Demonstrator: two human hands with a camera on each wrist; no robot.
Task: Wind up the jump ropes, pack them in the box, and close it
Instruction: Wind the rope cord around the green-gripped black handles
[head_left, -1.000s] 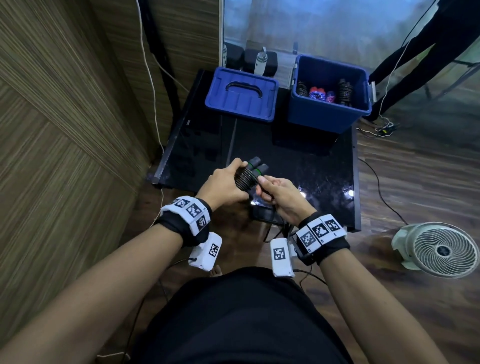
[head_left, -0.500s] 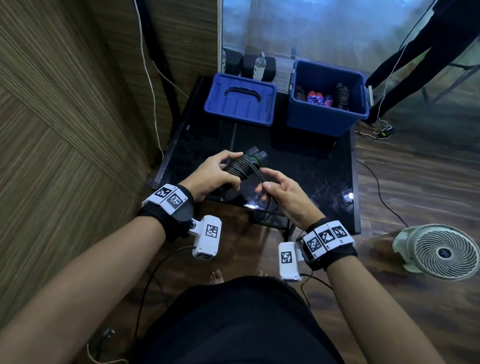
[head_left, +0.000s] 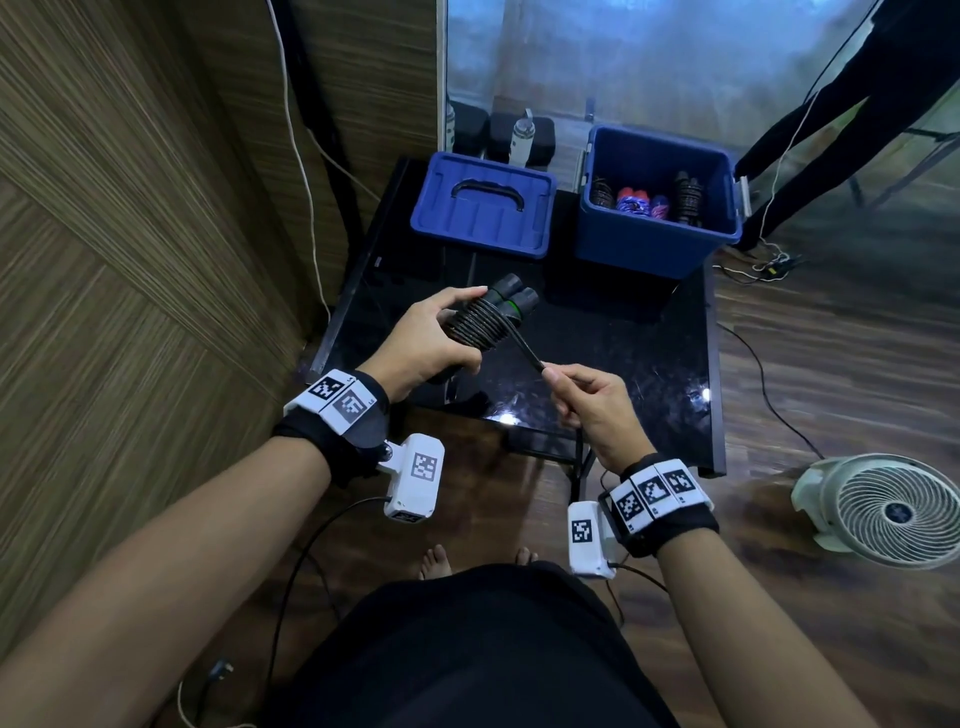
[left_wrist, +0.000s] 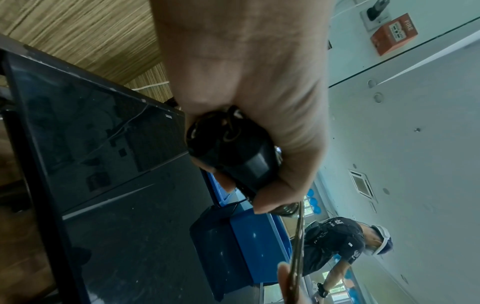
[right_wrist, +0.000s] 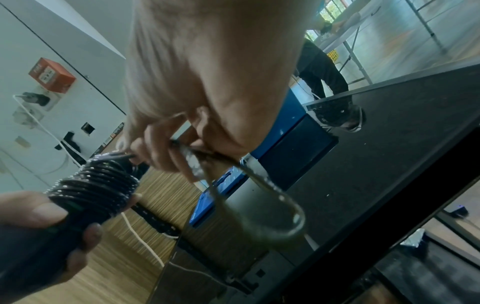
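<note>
My left hand (head_left: 431, 338) grips a black jump rope (head_left: 485, 319) whose cord is coiled tightly round its two handles, above the near half of the black table (head_left: 649, 364). The same bundle (left_wrist: 231, 150) fills the left wrist view. My right hand (head_left: 582, 400) pinches the rope's loose end (head_left: 527, 353), pulled taut down and to the right of the coil; in the right wrist view this end (right_wrist: 259, 197) forms a blurred loop below the fingers. The open blue box (head_left: 657, 244) stands at the table's far right with several wound ropes (head_left: 644, 200) inside. Its blue lid (head_left: 483, 210) lies to the left.
A wood-panelled wall (head_left: 130, 260) closes in the left side. A white fan (head_left: 888, 509) stands on the wooden floor to the right. Cables (head_left: 763, 364) trail over the floor. Another person's dark legs (head_left: 831, 104) are at the far right.
Both hands have risen and drawn apart. My right hand has pulled the loose rope end out to the right, away from the coil held in my left hand.
</note>
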